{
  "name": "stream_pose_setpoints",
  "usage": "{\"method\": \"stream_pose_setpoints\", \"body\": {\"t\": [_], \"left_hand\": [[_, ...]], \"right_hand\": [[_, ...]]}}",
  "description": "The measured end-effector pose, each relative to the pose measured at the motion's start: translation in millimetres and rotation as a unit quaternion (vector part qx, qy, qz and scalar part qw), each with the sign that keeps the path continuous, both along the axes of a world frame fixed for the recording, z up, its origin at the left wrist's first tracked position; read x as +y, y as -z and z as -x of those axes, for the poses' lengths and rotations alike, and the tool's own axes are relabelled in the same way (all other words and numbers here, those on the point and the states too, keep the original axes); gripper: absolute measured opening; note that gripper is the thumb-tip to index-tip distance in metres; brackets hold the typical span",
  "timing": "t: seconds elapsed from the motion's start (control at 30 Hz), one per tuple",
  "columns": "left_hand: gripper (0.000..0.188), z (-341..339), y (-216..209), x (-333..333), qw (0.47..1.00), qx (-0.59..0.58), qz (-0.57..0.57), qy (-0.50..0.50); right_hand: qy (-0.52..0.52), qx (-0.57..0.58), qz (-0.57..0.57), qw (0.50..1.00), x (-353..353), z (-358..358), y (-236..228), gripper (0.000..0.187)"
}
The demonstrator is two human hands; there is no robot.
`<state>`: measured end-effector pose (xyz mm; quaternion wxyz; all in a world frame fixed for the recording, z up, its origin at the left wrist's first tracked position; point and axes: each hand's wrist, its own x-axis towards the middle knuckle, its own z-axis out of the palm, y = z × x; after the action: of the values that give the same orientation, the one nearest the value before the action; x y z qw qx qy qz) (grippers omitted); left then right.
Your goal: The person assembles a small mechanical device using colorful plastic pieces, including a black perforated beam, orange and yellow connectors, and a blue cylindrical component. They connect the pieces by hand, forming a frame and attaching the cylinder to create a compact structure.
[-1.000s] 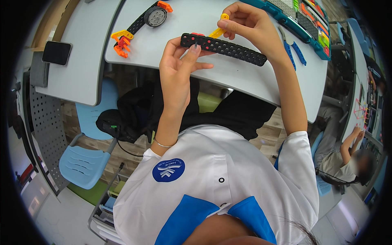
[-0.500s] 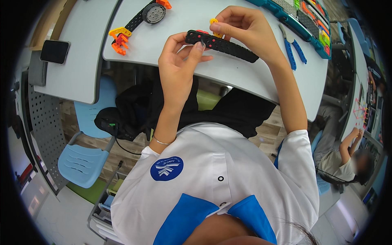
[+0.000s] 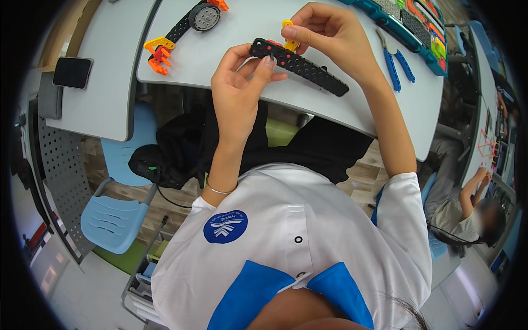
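Lower end of the yellow connector piece [image 3: 290,43] is hidden behind the black perforated beam [image 3: 311,71]; whether the two are joined cannot be told. Left index and middle fingertips are likewise concealed behind the beam. Wheel assembly [image 3: 205,17] and teal parts case [image 3: 379,16] are cut off by the upper edge. Left hand [image 3: 240,80]: closed on the beam's left end, thumb on its near face. Right hand [image 3: 324,30]: thumb and forefinger pinched on the connector piece. Beam slopes down rightward above the white table [image 3: 192,60]

Black beam [image 3: 306,70], red-dotted and perforated — yellow piece [image 3: 291,44] — blue-handled pliers [image 3: 392,71].
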<state>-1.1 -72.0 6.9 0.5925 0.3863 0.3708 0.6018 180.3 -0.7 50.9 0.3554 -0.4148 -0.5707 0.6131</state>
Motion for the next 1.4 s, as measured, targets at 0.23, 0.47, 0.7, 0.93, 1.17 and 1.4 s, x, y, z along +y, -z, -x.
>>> {"method": "stream_pose_setpoints", "body": {"t": [0.23,0.47,0.7,0.93,1.17,1.4], "left_hand": [[0.025,-1,-2,-1,1.0,0.014,-0.001,0.004],[0.021,1,-1,-1,1.0,0.025,0.0,0.015],[0.017,4,-1,0,1.0,0.014,0.0,0.018],[0.016,5,6,1,1.0,-0.011,-0.016,-0.019],[0.016,4,2,1,1.0,-0.015,0.011,-0.022],[0.019,25,1,6,0.995,-0.077,0.016,-0.06]], "right_hand": [[-0.009,-0.012,0.004,1.0,-1,-1,-2,0.017],[-0.019,-0.043,-0.003,0.999,-2,-1,-6,0.017],[-0.045,0.001,0.004,0.999,-1,-3,-3,0.019],[-0.087,-0.053,-0.117,0.988,-6,5,-1,0.032],[-0.116,-0.089,-0.147,0.978,-1,-6,9,0.04],[0.054,-0.345,-0.209,0.913,15,-47,-29,0.022]]}}
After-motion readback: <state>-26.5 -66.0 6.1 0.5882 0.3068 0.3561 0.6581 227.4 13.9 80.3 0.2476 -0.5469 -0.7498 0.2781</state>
